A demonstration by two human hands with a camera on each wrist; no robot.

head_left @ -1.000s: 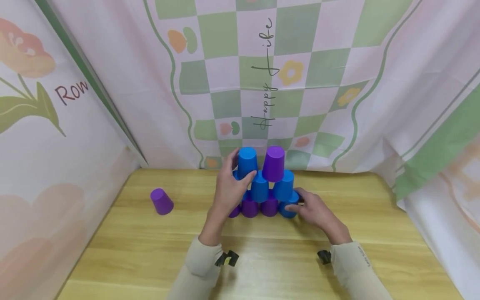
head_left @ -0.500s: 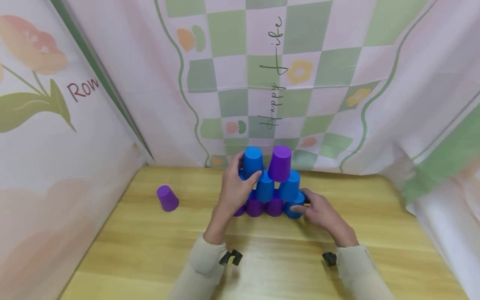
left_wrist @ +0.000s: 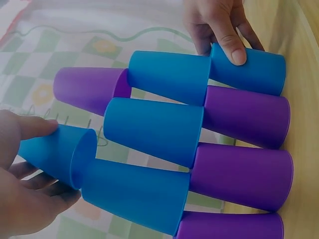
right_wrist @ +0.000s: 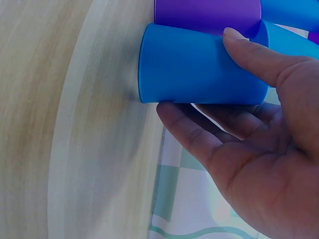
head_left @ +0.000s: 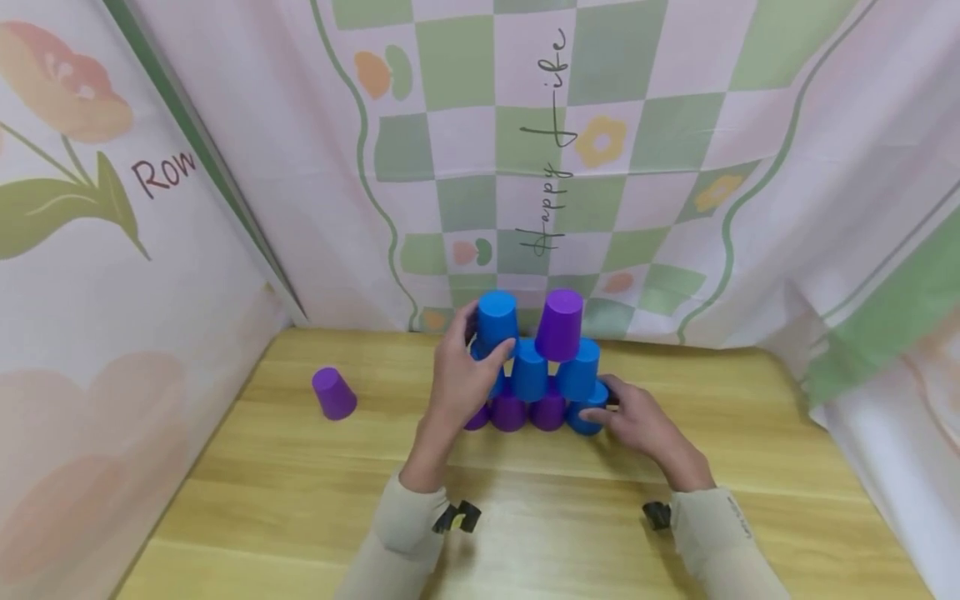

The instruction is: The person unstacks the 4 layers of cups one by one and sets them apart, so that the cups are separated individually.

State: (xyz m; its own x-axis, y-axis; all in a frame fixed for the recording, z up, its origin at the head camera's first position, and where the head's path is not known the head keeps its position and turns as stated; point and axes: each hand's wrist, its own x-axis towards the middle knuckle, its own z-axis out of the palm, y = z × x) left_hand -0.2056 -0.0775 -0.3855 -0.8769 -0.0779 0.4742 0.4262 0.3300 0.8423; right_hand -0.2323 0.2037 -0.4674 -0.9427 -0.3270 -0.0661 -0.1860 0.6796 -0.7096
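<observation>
Upside-down cups stand stacked in rows in the head view. My left hand (head_left: 467,375) grips a blue cup (head_left: 497,319) at the top left, thumb in front and fingers behind. In the left wrist view that cup's rim meets the base of the left middle-row blue cup (left_wrist: 134,196); whether its weight rests there I cannot tell. A purple cup (head_left: 560,325) sits at the top right, over two blue cups of the middle row. My right hand (head_left: 637,421) holds the bottom-right blue cup (right_wrist: 199,64) between thumb and fingers. Purple cups (head_left: 508,411) fill the rest of the bottom row.
A lone purple cup (head_left: 334,393) stands upside down to the left on the wooden table (head_left: 555,533). Close behind the stack hangs a checked curtain (head_left: 465,142). Another printed curtain (head_left: 67,333) borders the table's left side.
Over the last half second my left hand has shifted slightly left with the blue cup. My right hand keeps its hold on the bottom-right cup. The head view has turned slightly since the first frame.
</observation>
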